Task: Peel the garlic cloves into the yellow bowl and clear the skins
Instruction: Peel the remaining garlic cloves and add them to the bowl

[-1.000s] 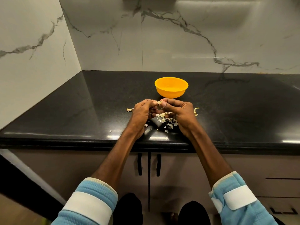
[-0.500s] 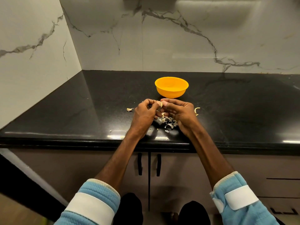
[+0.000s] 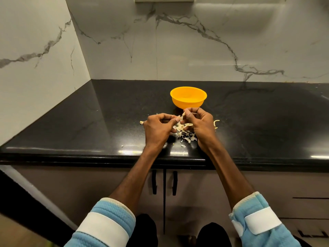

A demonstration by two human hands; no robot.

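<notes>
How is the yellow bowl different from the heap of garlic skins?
The yellow bowl is one smooth, bright, round thing; the garlic skins are many pale, thin scraps. The bowl stands farther back; the skins lie nearer the front edge. Both sit on the black counter.

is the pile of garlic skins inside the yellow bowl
No, the garlic skins lie on the black counter, nearer the person than the yellow bowl.

2 hands have come apart: left hand and right hand no longer touch at the knuckles, and more of the skin pile shows. Right fingertips are now higher, just in front of the yellow bowl. The garlic clove is now exposed, pinched from both sides.
</notes>
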